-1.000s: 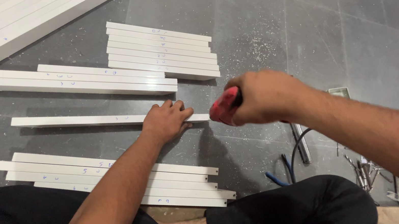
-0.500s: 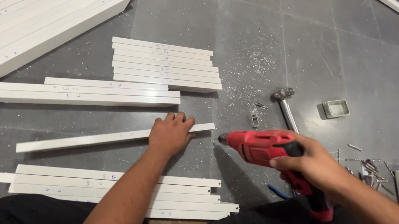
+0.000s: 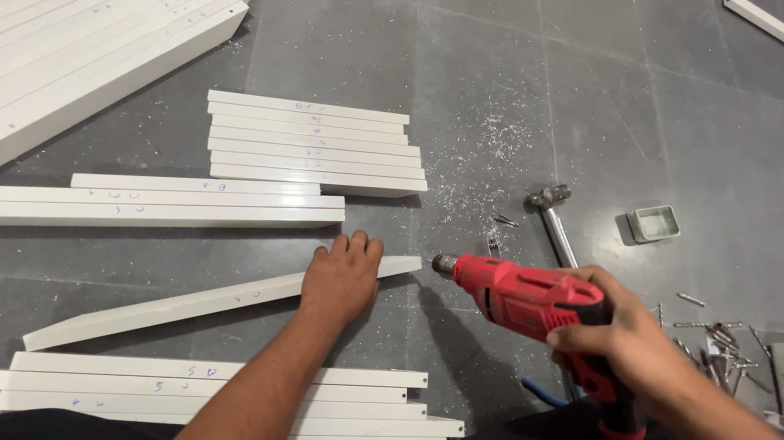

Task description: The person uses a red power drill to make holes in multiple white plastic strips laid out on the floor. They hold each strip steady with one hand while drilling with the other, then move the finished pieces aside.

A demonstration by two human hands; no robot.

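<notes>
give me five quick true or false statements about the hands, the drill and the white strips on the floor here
1. The right hand grips a red power drill. True.
2. The left hand lies flat on a single slanted white strip. True.
3. The drill's nose points away to the right. False: it points left, toward the end of the slanted strip.
4. A metal hammer lies on the grey tiled floor beyond the drill. True.
5. The small square grey tray sits on top of the stack of short white strips. False: it rests on the floor, right of the hammer.
</notes>
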